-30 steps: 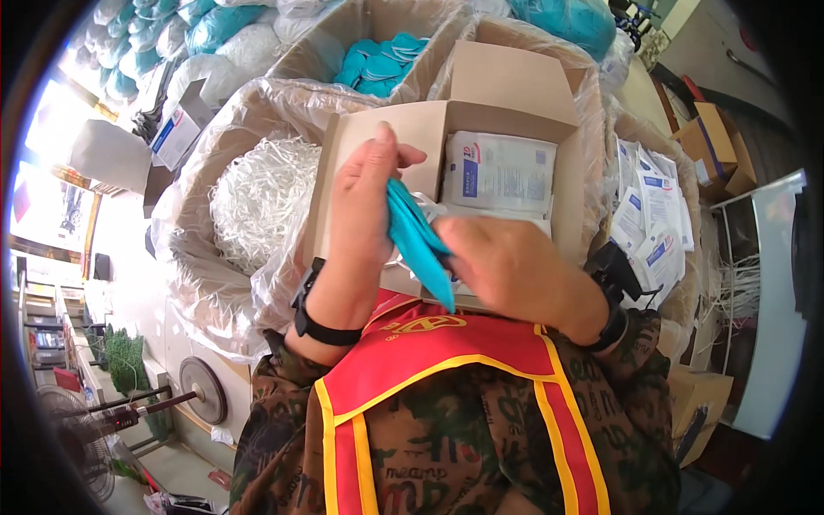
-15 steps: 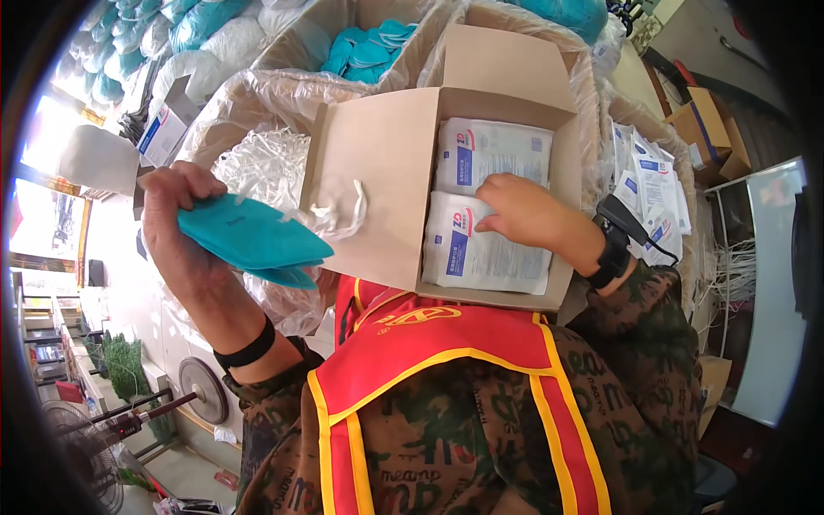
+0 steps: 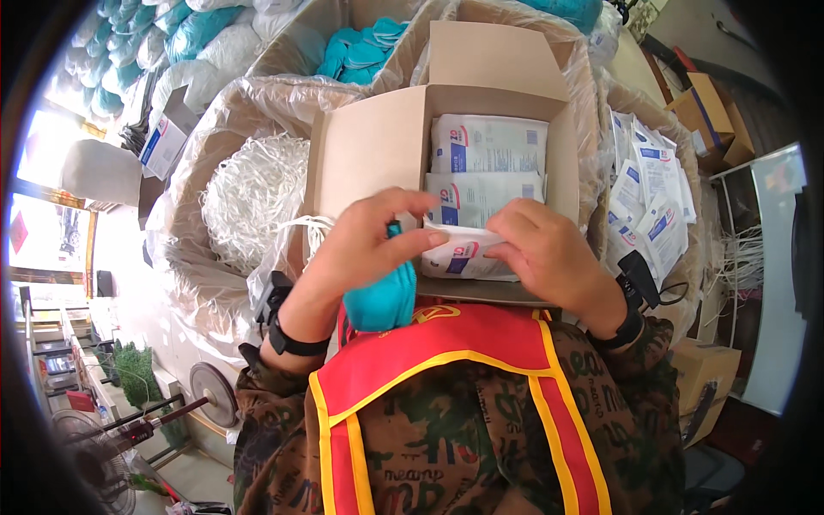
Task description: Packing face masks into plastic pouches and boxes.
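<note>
In my left hand (image 3: 365,249), folded teal face masks (image 3: 382,299) hang below the fingers, with white straps (image 3: 313,227) trailing at their left. That hand's thumb also presses on the edge of a white printed packet (image 3: 459,243). My right hand (image 3: 542,245) pinches the same packet's upper edge from the right. The packet is tilted at the near end of an open cardboard box (image 3: 369,154). Further white packets (image 3: 489,144) lie behind it in the box, overlapping in a row. My left hand's lower fingers are partly hidden.
Left of the box stands a plastic-lined carton of white straps (image 3: 253,202). Behind is a carton of teal masks (image 3: 365,51). Loose white packets (image 3: 652,193) fill a lined carton at right. A fan (image 3: 94,455) stands at lower left.
My left hand has come from the left to the box's near end, bringing the teal masks down with it. My right hand has moved nearer and lifted a packet's edge.
</note>
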Available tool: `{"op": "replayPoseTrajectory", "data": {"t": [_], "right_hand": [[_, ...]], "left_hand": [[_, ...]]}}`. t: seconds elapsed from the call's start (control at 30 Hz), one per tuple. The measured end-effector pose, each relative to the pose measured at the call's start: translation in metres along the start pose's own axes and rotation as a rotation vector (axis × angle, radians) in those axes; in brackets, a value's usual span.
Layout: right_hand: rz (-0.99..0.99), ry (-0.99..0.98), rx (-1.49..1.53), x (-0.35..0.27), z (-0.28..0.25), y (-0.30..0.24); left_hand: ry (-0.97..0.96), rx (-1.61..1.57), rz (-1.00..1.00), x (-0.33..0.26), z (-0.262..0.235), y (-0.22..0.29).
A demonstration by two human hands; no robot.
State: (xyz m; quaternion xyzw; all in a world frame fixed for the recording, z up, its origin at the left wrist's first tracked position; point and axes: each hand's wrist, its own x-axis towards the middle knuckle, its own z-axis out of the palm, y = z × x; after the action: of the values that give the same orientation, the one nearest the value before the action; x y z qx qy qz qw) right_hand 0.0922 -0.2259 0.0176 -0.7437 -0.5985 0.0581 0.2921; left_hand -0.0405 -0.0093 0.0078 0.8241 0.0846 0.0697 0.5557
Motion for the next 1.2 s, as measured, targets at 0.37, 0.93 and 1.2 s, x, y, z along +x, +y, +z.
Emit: {"op": "replayPoseTrajectory", "data": {"t": [0.37,0.93,1.2], "right_hand": [[-0.189,0.226,-0.320,0.005,-0.008,0.007],[-0.012,0.403,-0.111,0.004,0.010,0.021],[0.032,0.277,-0.001,-0.002,0.007,0.027]], "left_hand": [[0.406,0.123,0.075,0.015,0.036,0.010],[0.262,-0.190,-0.081,0.015,0.034,0.007],[0.258,-0.115,-0.072,0.013,0.040,0.009]]}}
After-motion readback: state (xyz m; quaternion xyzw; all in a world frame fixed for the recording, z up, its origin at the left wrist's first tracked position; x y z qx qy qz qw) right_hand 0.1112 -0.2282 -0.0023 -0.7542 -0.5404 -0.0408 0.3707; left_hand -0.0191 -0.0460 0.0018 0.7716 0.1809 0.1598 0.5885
